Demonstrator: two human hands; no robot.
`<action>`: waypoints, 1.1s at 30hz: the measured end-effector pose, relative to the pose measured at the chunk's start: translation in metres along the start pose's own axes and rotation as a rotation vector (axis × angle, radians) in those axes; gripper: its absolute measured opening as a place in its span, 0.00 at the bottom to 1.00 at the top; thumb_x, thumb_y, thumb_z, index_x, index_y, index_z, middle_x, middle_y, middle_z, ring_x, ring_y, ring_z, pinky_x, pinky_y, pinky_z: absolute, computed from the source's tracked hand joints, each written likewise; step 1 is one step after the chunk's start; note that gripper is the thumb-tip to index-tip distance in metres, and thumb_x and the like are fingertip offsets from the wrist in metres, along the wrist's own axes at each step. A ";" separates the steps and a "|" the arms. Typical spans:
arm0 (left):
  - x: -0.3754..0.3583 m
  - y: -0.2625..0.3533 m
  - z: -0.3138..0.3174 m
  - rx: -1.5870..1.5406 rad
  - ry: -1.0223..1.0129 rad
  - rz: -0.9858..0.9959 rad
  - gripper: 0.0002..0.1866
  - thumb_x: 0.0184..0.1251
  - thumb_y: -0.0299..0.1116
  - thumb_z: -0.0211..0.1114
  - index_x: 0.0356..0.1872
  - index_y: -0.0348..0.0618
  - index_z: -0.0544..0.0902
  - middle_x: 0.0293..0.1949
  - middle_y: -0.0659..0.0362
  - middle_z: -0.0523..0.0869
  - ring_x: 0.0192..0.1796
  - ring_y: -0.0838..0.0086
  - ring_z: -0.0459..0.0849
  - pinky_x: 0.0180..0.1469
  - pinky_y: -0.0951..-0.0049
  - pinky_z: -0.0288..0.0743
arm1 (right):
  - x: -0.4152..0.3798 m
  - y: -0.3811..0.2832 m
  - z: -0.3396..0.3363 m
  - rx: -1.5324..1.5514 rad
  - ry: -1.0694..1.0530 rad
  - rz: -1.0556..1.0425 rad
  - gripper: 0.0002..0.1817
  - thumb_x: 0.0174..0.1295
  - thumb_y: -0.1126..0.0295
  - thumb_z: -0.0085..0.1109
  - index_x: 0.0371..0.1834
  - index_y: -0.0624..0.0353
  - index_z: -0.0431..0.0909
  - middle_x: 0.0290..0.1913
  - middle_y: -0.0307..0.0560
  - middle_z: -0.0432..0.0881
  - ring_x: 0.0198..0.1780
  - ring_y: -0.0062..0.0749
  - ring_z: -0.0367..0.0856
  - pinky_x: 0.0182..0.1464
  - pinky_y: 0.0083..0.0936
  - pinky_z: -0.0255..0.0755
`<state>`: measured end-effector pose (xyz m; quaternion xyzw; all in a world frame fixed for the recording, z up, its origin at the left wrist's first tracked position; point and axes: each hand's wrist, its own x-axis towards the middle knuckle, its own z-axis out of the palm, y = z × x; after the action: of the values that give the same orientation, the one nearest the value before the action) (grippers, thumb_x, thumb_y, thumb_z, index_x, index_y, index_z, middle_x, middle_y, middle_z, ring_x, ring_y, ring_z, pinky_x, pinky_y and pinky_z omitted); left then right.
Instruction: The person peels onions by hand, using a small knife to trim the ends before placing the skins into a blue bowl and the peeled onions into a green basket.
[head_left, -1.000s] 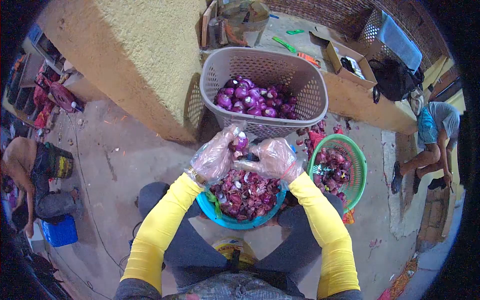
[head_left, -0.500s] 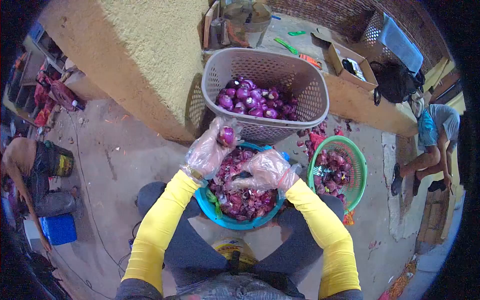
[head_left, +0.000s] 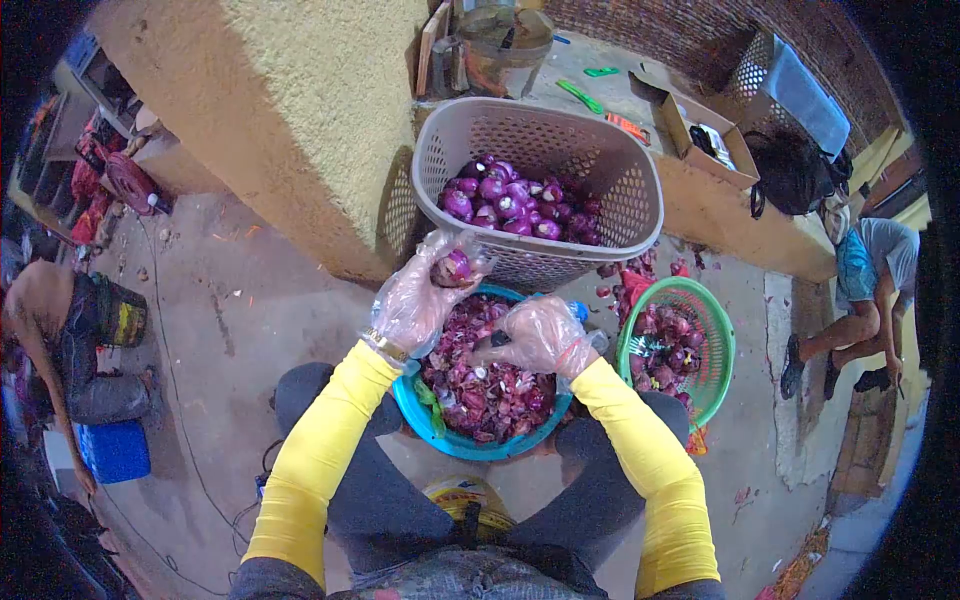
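Red onion is being held by left hand at eleven o'clock, dark tool by right hand; slippery gloves could cause drops.

No word, brand or number reads clearly anywhere here. Down at the lower centre of the frame, there's a yellow container with dark marks that look like print near its top, too blurred to make out. Over to the left edge, a dark bucket shows a yellow patch like a label, and it's too small to read. Up at the upper right, an orange strip carries pale marks, again illegible.
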<state>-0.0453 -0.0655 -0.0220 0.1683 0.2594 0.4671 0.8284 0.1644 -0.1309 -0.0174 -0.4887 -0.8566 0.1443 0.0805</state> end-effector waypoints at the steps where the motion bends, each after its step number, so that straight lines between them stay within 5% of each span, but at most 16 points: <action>1: 0.001 -0.002 0.000 -0.001 -0.001 0.001 0.24 0.88 0.42 0.52 0.71 0.33 0.70 0.70 0.42 0.78 0.70 0.46 0.78 0.72 0.44 0.77 | 0.000 0.000 -0.002 -0.001 0.015 -0.001 0.41 0.52 0.24 0.66 0.23 0.59 0.87 0.22 0.58 0.83 0.29 0.56 0.86 0.37 0.49 0.80; 6: -0.004 -0.007 0.006 -0.008 0.026 0.003 0.21 0.88 0.44 0.51 0.64 0.36 0.75 0.63 0.43 0.82 0.66 0.49 0.82 0.71 0.44 0.77 | 0.002 -0.011 -0.027 0.048 0.068 0.041 0.42 0.45 0.24 0.72 0.26 0.60 0.87 0.23 0.58 0.84 0.29 0.57 0.87 0.36 0.48 0.80; 9: -0.011 -0.007 0.015 0.080 -0.080 -0.002 0.19 0.87 0.44 0.54 0.63 0.40 0.77 0.60 0.49 0.84 0.62 0.58 0.84 0.67 0.54 0.81 | 0.007 -0.017 -0.029 0.396 0.271 0.275 0.36 0.50 0.34 0.79 0.42 0.58 0.90 0.30 0.58 0.88 0.34 0.53 0.90 0.39 0.43 0.80; 10: -0.016 -0.005 0.024 0.086 -0.157 -0.022 0.18 0.86 0.43 0.55 0.63 0.42 0.77 0.59 0.52 0.85 0.61 0.62 0.85 0.66 0.57 0.83 | 0.008 -0.015 -0.025 0.396 0.273 0.278 0.36 0.50 0.34 0.79 0.42 0.58 0.90 0.30 0.58 0.88 0.34 0.53 0.90 0.39 0.43 0.80; 11: -0.023 -0.008 0.036 0.091 -0.096 -0.026 0.16 0.86 0.42 0.56 0.63 0.44 0.79 0.56 0.59 0.85 0.54 0.72 0.84 0.58 0.72 0.83 | 0.010 -0.013 -0.018 0.385 0.352 0.321 0.34 0.51 0.35 0.79 0.44 0.57 0.90 0.32 0.57 0.89 0.35 0.52 0.90 0.40 0.42 0.81; 13: -0.013 -0.018 0.026 0.117 -0.099 0.016 0.17 0.86 0.42 0.56 0.63 0.44 0.79 0.54 0.61 0.85 0.50 0.75 0.82 0.54 0.76 0.82 | 0.011 -0.013 -0.021 0.356 0.380 0.398 0.31 0.55 0.39 0.78 0.49 0.55 0.90 0.36 0.55 0.91 0.37 0.50 0.91 0.42 0.40 0.81; 15: -0.010 -0.026 0.025 0.155 -0.033 0.066 0.18 0.87 0.42 0.54 0.67 0.44 0.79 0.52 0.65 0.83 0.44 0.81 0.75 0.47 0.82 0.75 | 0.013 -0.009 -0.017 0.364 0.382 0.403 0.38 0.54 0.31 0.73 0.48 0.58 0.90 0.35 0.61 0.90 0.39 0.57 0.90 0.44 0.47 0.82; 16: -0.009 -0.028 0.026 0.155 -0.034 0.066 0.18 0.87 0.42 0.54 0.67 0.44 0.79 0.52 0.65 0.83 0.44 0.81 0.75 0.47 0.82 0.75 | 0.014 -0.007 -0.015 0.371 0.384 0.408 0.45 0.52 0.23 0.68 0.47 0.60 0.89 0.34 0.66 0.89 0.40 0.63 0.90 0.45 0.53 0.83; 20: -0.003 -0.034 0.022 0.195 -0.058 0.105 0.19 0.88 0.41 0.53 0.68 0.42 0.78 0.53 0.65 0.82 0.47 0.82 0.75 0.52 0.79 0.73 | 0.013 -0.006 -0.016 0.401 0.386 0.403 0.43 0.54 0.24 0.67 0.46 0.59 0.90 0.34 0.66 0.89 0.39 0.63 0.90 0.45 0.53 0.83; 22: -0.003 -0.035 0.022 0.164 -0.081 0.095 0.19 0.88 0.41 0.52 0.68 0.42 0.78 0.54 0.65 0.82 0.48 0.82 0.75 0.53 0.78 0.72 | 0.012 -0.009 -0.022 0.390 0.324 0.432 0.28 0.59 0.41 0.75 0.48 0.54 0.91 0.36 0.57 0.90 0.39 0.52 0.92 0.43 0.41 0.82; 23: -0.003 -0.035 0.022 0.179 -0.102 0.099 0.19 0.88 0.40 0.52 0.68 0.42 0.78 0.54 0.65 0.82 0.50 0.81 0.76 0.55 0.78 0.72 | 0.012 -0.009 -0.023 0.390 0.324 0.432 0.28 0.59 0.41 0.75 0.48 0.54 0.91 0.36 0.57 0.90 0.39 0.52 0.92 0.43 0.41 0.82; 26: -0.009 -0.033 0.031 0.220 -0.123 0.135 0.19 0.88 0.38 0.52 0.69 0.41 0.77 0.56 0.63 0.82 0.53 0.79 0.76 0.58 0.77 0.72 | 0.011 -0.011 -0.023 0.360 0.347 0.404 0.27 0.61 0.41 0.73 0.46 0.55 0.92 0.34 0.59 0.89 0.39 0.55 0.91 0.43 0.42 0.82; 28: -0.011 -0.033 0.033 0.247 -0.122 0.167 0.19 0.88 0.37 0.52 0.70 0.40 0.77 0.57 0.62 0.82 0.55 0.78 0.77 0.61 0.76 0.72 | 0.011 -0.011 -0.022 0.368 0.368 0.386 0.38 0.61 0.28 0.64 0.38 0.59 0.91 0.29 0.64 0.87 0.36 0.62 0.89 0.42 0.52 0.82; 33: -0.010 -0.025 0.025 0.099 -0.228 0.012 0.21 0.87 0.34 0.54 0.74 0.41 0.74 0.61 0.58 0.82 0.60 0.75 0.79 0.69 0.70 0.73 | 0.010 -0.005 -0.025 0.361 0.376 0.380 0.35 0.64 0.30 0.62 0.37 0.57 0.92 0.28 0.63 0.86 0.33 0.60 0.88 0.39 0.52 0.81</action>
<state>-0.0173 -0.0880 -0.0121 0.2623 0.1854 0.4364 0.8405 0.1626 -0.1203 0.0082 -0.6358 -0.6808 0.2134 0.2943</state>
